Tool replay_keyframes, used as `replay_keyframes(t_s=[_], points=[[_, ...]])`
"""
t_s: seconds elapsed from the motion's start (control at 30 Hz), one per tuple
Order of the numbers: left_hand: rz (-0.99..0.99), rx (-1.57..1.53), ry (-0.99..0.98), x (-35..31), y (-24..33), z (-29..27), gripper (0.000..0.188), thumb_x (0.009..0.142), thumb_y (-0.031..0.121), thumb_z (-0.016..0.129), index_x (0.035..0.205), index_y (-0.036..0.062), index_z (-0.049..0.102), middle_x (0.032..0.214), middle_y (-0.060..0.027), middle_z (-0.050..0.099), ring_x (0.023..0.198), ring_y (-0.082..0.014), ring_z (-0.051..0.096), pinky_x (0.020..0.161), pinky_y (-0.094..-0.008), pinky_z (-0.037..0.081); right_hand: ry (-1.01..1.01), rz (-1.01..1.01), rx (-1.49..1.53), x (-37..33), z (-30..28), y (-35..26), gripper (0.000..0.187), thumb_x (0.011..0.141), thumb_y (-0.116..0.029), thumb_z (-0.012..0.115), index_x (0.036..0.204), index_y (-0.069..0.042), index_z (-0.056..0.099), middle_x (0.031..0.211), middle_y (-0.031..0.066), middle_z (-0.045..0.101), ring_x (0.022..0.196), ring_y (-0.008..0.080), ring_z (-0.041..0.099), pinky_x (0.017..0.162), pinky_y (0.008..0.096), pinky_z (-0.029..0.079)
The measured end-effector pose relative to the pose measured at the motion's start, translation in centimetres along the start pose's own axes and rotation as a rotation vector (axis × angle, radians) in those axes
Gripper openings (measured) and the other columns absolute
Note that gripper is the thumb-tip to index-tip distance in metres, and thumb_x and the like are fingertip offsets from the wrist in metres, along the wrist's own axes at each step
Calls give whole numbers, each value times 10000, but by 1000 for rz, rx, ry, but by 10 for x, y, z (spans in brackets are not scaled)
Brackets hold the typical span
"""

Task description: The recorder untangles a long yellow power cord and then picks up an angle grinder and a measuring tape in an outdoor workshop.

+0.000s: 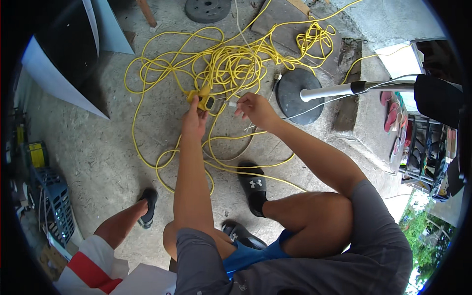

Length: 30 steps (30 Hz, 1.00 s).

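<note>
My left hand (194, 122) is closed around a yellow socket block (204, 100) with a dark oval face, at the near side of a tangled yellow extension cord (231, 66). Just to its right, my right hand (256, 110) has its fingers pinched together on a small white plug (232, 103), whose tip points toward the block. A small gap shows between plug and block. A thin white cable (307, 105) runs from near my right hand toward the upper right. Loose loops of the yellow cord lie on the concrete floor around both hands.
A fan stand with a round black base (299, 96) and white pole (327, 92) stands right of my hands. A weight plate (207, 10) lies at the far side. Another person's foot (147, 209) is at lower left, near a blue crate (55, 211). Slippers (392, 117) sit far right.
</note>
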<state>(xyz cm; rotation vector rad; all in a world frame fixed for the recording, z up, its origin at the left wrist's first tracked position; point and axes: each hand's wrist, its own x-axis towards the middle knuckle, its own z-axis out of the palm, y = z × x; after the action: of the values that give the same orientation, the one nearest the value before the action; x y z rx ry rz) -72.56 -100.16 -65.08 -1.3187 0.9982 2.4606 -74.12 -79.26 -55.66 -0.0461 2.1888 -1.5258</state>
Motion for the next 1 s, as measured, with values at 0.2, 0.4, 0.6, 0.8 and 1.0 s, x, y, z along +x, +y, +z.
replay_keyframes(t_s=[0.2,0.4,0.6,0.8,1.0], points=[[27,-200,-325,-21,9,20,383,891,358,655,1111,61,554,987,-17,583,929,-117,534,846,-278,440,67,-65,-142,3,16,-32,128,878,-94,573,892,32,595,783,109,684,715,157,662,631,297,510],[64,-208,-344,-32,7,30,401,891,346,652,1127,41,541,1026,-31,587,966,-121,548,863,-284,464,67,-43,-134,7,12,-36,119,857,-86,583,880,30,600,725,98,671,697,171,668,620,294,503],[97,-219,-362,-37,6,31,433,895,324,651,1165,12,517,1065,-40,582,988,-133,553,883,-292,469,104,-59,-212,12,4,-43,140,860,-100,581,901,34,594,771,100,693,726,151,672,653,278,498],[117,-226,-319,-37,6,34,443,889,317,662,1173,11,514,1080,-45,580,999,-140,549,889,-297,465,90,-73,-172,14,7,-36,111,815,-91,587,824,16,617,710,106,676,664,195,659,618,318,504],[181,-55,-348,-45,8,39,417,903,303,651,1173,10,527,1071,-45,588,1001,-136,552,872,-284,466,70,-78,-294,20,3,-40,126,865,-90,582,857,35,589,751,110,682,723,166,680,632,283,501]])
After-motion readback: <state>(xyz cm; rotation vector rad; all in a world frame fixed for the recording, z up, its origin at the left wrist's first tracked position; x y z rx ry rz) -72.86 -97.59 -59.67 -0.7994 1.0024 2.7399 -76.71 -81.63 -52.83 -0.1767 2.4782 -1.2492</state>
